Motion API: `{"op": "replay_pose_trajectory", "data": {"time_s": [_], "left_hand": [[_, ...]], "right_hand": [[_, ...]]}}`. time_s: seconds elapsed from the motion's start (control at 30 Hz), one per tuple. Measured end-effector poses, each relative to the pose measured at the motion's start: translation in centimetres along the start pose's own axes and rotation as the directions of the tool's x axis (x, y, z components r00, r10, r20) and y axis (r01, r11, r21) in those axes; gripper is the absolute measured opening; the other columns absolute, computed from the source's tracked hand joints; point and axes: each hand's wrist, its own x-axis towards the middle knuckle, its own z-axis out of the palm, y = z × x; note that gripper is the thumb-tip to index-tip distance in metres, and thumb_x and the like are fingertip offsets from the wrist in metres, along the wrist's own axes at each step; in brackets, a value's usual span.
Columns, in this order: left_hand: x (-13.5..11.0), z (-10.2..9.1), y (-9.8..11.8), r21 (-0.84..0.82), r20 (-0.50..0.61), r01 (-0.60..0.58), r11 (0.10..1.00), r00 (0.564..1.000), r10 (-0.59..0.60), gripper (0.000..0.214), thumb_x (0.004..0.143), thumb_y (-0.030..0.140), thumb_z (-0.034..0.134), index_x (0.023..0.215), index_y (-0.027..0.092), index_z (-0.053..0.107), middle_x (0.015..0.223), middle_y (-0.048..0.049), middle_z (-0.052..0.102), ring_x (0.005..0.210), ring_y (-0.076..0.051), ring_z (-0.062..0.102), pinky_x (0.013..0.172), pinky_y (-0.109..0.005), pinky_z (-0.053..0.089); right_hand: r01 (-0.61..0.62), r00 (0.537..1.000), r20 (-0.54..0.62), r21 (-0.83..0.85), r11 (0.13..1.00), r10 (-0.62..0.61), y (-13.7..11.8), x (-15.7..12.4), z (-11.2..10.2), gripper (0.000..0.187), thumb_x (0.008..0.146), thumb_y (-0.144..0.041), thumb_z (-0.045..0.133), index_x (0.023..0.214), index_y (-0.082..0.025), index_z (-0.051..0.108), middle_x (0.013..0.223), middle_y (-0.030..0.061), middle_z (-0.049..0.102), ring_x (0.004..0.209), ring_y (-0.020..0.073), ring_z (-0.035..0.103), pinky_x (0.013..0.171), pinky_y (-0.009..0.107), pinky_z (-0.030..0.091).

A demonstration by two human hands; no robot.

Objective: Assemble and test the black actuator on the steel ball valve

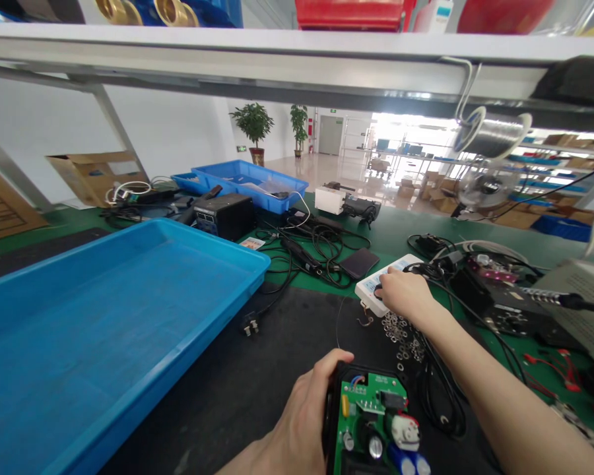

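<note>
My left hand (304, 412) is wrapped round the side of a black housing with a green circuit board (371, 419) in it, held low at the bottom of the view. My right hand (400, 293) reaches forward over a white control box (369, 287) on the bench. Its fingers are curled down onto the box's buttons, and I cannot make out anything held in them. A heap of small metal washers (400, 333) lies just below that hand on the black mat.
A large blue tray (103, 330) fills the left. Tangled black cables (307, 254), a black box unit (225, 214) and more blue trays (250, 181) lie behind. At right sit a grey instrument (581, 297), a black device (495, 303) and a solder spool (492, 135). A shelf runs overhead.
</note>
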Motion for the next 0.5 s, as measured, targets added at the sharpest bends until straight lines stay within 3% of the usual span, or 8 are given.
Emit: {"op": "replay_pose_trajectory", "data": {"time_s": [0.1, 0.2, 0.33, 0.5], "left_hand": [[-0.3, 0.5, -0.9, 0.064, -0.041, -0.077, 0.995, 0.996, 0.079, 0.125, 0.049, 0.085, 0.070, 0.150, 0.029, 0.021, 0.106, -0.0052, 0.067, 0.085, -0.023, 0.071, 0.081, -0.040, 0.061], [-0.7, 0.9, -1.3, 0.162, -0.080, -0.078, 0.984, 0.993, 0.092, 0.130, 0.043, 0.085, 0.072, 0.149, 0.025, 0.026, 0.124, -0.0132, 0.064, 0.102, -0.029, 0.071, 0.092, -0.043, 0.062], [-1.0, 0.2, 0.0, 0.200, -0.045, -0.035, 0.979, 0.998, 0.045, 0.142, 0.033, 0.087, 0.078, 0.148, 0.020, 0.031, 0.133, -0.0183, 0.060, 0.112, -0.033, 0.069, 0.103, -0.046, 0.060], [-0.8, -1.3, 2.1, 0.152, 0.053, 0.067, 0.986, 0.996, -0.076, 0.133, 0.044, 0.082, 0.082, 0.152, 0.022, 0.032, 0.141, -0.0180, 0.057, 0.125, -0.035, 0.065, 0.114, -0.048, 0.055]], "right_hand": [[-0.001, 1.000, 0.000, -0.006, 1.000, 0.001, -0.1, -0.1, 0.0, 0.031, 0.103, -0.043, 0.058, 0.112, -0.014, 0.067, 0.117, 0.0095, 0.068, 0.098, 0.0202, 0.068, 0.087, 0.042, 0.059], [-0.002, 1.000, 0.006, -0.013, 1.000, 0.002, -0.1, -0.1, 0.0, 0.032, 0.102, -0.043, 0.059, 0.113, -0.014, 0.067, 0.119, 0.0099, 0.067, 0.101, 0.0213, 0.068, 0.090, 0.044, 0.057], [0.000, 1.000, 0.019, -0.022, 1.000, 0.000, -0.1, 0.0, -0.1, 0.032, 0.102, -0.043, 0.058, 0.113, -0.014, 0.068, 0.119, 0.0101, 0.068, 0.103, 0.0220, 0.067, 0.092, 0.045, 0.056], [0.004, 1.000, 0.021, -0.036, 0.999, -0.003, -0.2, 0.2, -0.2, 0.031, 0.102, -0.042, 0.058, 0.112, -0.014, 0.068, 0.116, 0.0095, 0.068, 0.101, 0.0215, 0.068, 0.091, 0.044, 0.057]]}}
